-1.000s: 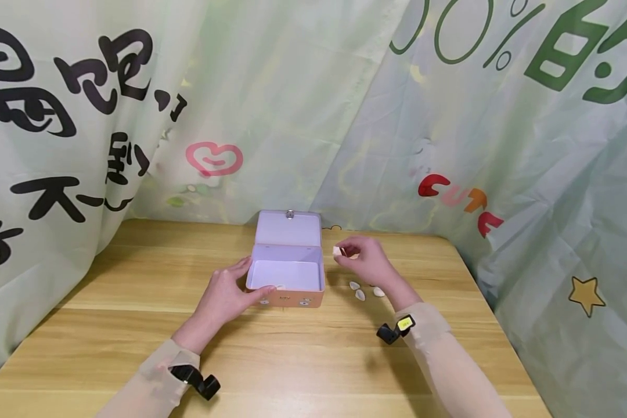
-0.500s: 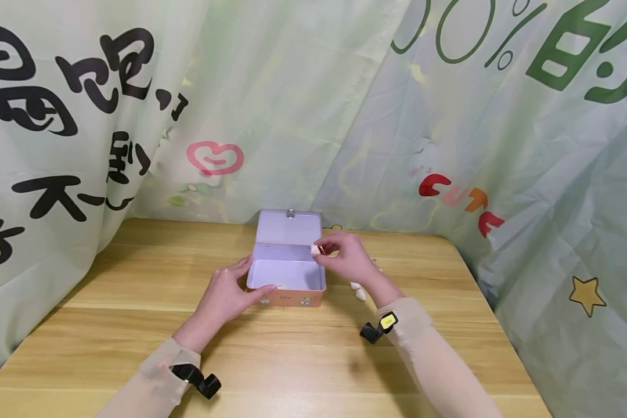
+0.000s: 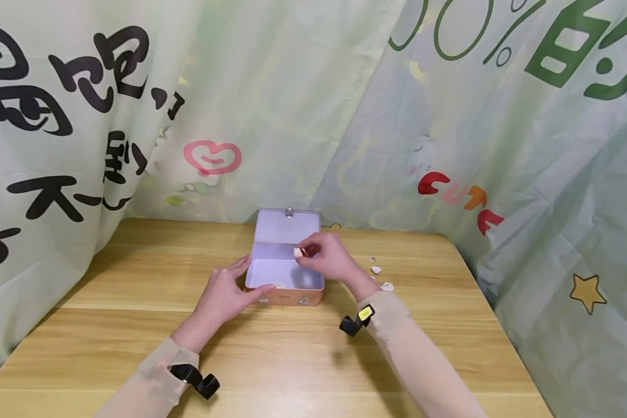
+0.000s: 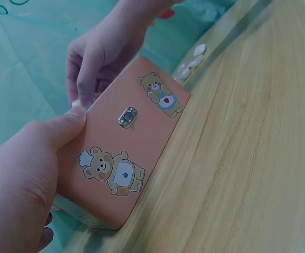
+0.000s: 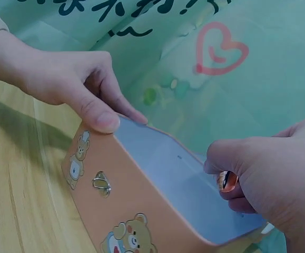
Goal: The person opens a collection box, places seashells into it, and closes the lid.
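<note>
An orange tin box (image 3: 292, 297) with a lilac inside stands on the table, its hinged lid (image 3: 287, 226) raised at the back. Bear pictures and a metal latch (image 4: 127, 117) mark its front. My left hand (image 3: 222, 293) grips the box's left end, thumb over the front rim and fingers along the side. Above the box opening, my right hand (image 3: 326, 255) pinches a small seashell (image 3: 299, 252), white in the head view. An orange-brown patch with a dark middle shows between those fingers in the right wrist view. A whitish bit (image 3: 279, 285) shows inside the front rim near my left thumb.
Several white seashells (image 3: 376, 270) lie on the wooden table (image 3: 271, 354) right of the box, some partly behind the right forearm. A printed curtain (image 3: 287, 116) hangs behind the table and along its sides. Each wrist wears a small black camera (image 3: 201, 380).
My right hand has moved left with the pinched seashell, from beside the box to over its opening. Shells behind the forearm have come into view. My left hand stays on the box.
</note>
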A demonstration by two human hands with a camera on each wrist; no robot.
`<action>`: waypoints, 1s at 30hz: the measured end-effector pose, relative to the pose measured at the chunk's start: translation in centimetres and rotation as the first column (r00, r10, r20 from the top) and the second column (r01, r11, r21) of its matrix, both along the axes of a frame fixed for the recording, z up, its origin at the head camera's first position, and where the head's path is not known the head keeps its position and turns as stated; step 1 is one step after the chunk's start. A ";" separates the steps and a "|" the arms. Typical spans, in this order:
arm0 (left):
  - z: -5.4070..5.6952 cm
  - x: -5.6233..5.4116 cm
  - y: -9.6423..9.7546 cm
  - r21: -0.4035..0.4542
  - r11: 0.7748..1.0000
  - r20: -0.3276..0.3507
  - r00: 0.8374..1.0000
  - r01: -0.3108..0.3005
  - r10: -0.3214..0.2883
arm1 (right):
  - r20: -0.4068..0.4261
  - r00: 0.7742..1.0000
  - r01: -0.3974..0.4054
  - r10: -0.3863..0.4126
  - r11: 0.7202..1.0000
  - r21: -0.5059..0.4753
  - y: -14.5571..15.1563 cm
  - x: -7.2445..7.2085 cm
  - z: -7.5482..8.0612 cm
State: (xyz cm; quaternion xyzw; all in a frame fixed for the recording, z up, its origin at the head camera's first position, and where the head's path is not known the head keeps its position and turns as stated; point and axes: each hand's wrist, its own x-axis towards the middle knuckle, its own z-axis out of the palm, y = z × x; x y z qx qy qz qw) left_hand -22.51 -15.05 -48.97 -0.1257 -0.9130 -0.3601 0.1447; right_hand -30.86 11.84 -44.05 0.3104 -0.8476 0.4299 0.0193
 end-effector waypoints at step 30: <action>0.2 0.2 0.1 -0.008 1.000 -0.006 1.000 -0.013 0.013 | 0.002 0.991 -0.133 0.133 0.989 0.061 -0.5 -0.4 -0.9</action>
